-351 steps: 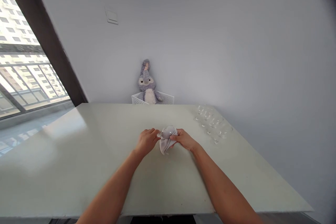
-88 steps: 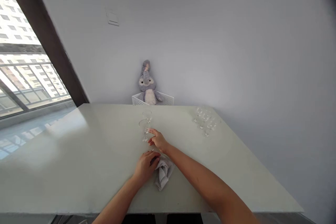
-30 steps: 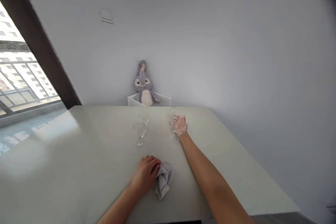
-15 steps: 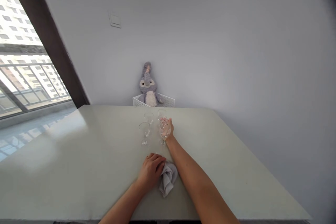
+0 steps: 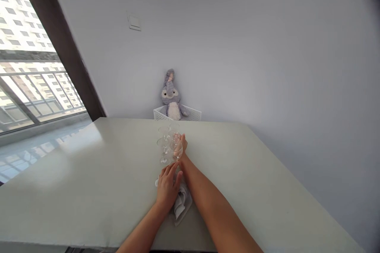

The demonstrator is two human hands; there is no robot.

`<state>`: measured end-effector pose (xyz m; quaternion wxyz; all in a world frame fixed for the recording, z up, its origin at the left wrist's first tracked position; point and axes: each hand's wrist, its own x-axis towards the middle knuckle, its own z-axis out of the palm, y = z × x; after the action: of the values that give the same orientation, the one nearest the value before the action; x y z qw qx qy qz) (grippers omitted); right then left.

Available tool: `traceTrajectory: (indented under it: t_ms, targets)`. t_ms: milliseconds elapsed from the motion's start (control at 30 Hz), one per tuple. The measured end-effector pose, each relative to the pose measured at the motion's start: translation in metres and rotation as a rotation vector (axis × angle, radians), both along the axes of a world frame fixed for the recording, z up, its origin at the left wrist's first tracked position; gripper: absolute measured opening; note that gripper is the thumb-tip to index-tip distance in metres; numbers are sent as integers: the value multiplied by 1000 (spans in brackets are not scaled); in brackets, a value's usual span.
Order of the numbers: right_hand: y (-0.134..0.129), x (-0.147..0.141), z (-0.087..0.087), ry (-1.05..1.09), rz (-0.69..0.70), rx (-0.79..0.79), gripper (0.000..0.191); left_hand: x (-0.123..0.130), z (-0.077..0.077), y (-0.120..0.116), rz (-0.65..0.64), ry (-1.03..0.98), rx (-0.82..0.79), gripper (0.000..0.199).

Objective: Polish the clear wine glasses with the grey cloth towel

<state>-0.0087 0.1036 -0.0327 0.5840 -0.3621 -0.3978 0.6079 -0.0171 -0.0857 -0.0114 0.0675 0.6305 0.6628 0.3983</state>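
Observation:
Several clear stemmed glasses stand close together mid-table, among them a front left glass (image 5: 163,143) and a front right glass (image 5: 177,148). My right hand (image 5: 184,143) is against the right side of the group, thumb up and apart. Its fingers show blurrily through the clear bowls, so their exact contact is hard to see. My left hand (image 5: 167,189) lies with its fingers stretched forward on a crumpled light grey cloth (image 5: 181,203). Its fingertips are close to the foot of the front right glass, whether touching I cannot tell.
The pale table (image 5: 101,185) reaches to the wall, where a grey plush toy (image 5: 172,99) sits in a white perforated basket (image 5: 194,115) beyond the far edge. A window (image 5: 32,67) with a railing outside is at the left.
My right hand and the right-hand glasses have shifted left, nearer the left-hand glasses. My left hand has moved slightly forward with its fingers straighter, and the cloth has shifted left beneath it.

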Motion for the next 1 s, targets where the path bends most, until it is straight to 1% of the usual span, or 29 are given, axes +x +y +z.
traceTrajectory:
  t_ms: [100,200,400,500,567,633,700,767,800,867,933,967,1000]
  targets:
    - [-5,-16,6,20,-58,-102,44,-4,1,2,71,-59,-26,39]
    - [-8,-31,11,34,-55,-157,39,-11,1,4,136,-99,-50,41]
    - [-12,-66,16,65,-2,-179,39,-25,1,9,261,-172,-50,45]
    - [-13,-74,19,55,2,-159,39,-30,-1,12,299,-216,-57,48]
    - [-13,-70,22,32,-17,-146,38,-33,-3,14,322,-257,-69,48]
    - [-12,-56,28,-8,-47,-127,35,-37,-6,15,333,-337,-63,44]
    - [-16,-34,34,-62,-75,-85,31,-41,-9,17,367,-481,-3,39]
    - [-30,-8,39,-108,-82,-33,25,-46,-11,18,448,-666,103,35]
    - [-42,6,40,-147,-58,13,23,-49,-12,18,497,-762,156,33]
    - [-75,30,39,-283,51,162,20,-55,-13,17,577,-929,239,29]
    - [-116,50,32,-704,334,590,24,-59,-11,14,614,-1051,294,26]
    - [-135,58,27,-873,459,795,26,-61,-10,12,620,-1088,322,26]
    - [-152,64,22,-1012,513,937,34,-61,-7,9,623,-1105,352,26]
